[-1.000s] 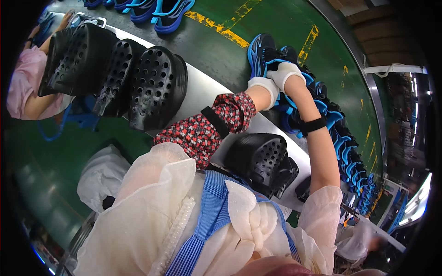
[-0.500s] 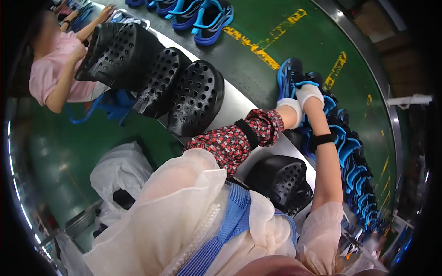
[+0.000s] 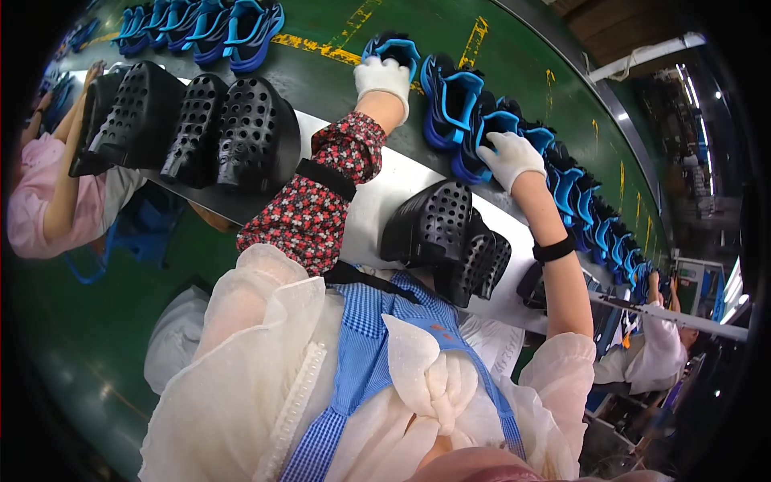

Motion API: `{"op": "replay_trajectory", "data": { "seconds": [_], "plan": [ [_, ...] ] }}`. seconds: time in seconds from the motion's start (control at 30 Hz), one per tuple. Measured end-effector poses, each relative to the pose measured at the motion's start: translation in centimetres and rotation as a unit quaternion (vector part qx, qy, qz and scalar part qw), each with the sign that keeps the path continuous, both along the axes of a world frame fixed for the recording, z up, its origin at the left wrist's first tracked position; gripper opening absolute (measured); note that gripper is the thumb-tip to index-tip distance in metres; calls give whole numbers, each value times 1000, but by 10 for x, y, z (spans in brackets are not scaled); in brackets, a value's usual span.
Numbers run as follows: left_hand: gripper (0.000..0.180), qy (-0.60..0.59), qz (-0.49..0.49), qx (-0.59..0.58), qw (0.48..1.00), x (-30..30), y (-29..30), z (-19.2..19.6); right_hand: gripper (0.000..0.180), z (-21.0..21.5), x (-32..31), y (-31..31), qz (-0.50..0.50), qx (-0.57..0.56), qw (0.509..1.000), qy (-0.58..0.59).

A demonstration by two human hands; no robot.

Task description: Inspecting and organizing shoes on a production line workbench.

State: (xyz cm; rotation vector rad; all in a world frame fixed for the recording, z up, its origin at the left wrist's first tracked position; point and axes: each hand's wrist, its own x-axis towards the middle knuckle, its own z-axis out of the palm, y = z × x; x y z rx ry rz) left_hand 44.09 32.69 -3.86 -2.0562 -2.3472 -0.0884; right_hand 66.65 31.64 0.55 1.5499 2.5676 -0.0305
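My left hand [image 3: 384, 76], in a white glove with a floral sleeve guard behind it, grips the heel of a blue and black shoe [image 3: 397, 46] on the green conveyor belt [image 3: 321, 20]. My right hand [image 3: 510, 157], also in a white glove with a black wristband, closes over another blue shoe [image 3: 480, 128] in the row further right. Between the two hands stands a blue shoe [image 3: 448, 92] that neither hand touches.
Black perforated clogs [image 3: 438, 225] lie on a white shelf [image 3: 365, 197] below my hands, with more black clogs [image 3: 241, 132] to the left. More blue shoes [image 3: 586, 217] run along the belt. A person in pink [image 3: 44, 201] works at left, another person [image 3: 654, 345] at right.
My hands were close together on one blue shoe. They have now spread apart, the left onto a shoe further left and the right onto another shoe.
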Motion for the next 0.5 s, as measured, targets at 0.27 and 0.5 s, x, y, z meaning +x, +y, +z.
{"op": "replay_trajectory", "data": {
  "seconds": [0.27, 0.5],
  "plan": [
    [47, -161, -239, -186, 939, 63, 17, -10, 47, -42, 17, -2, -109, -169, 979, 9],
    [59, -342, -187, -159, 907, 56, 33, 28, 42, -49, 91, 3, -179, -89, 977, 74]
  ]
}}
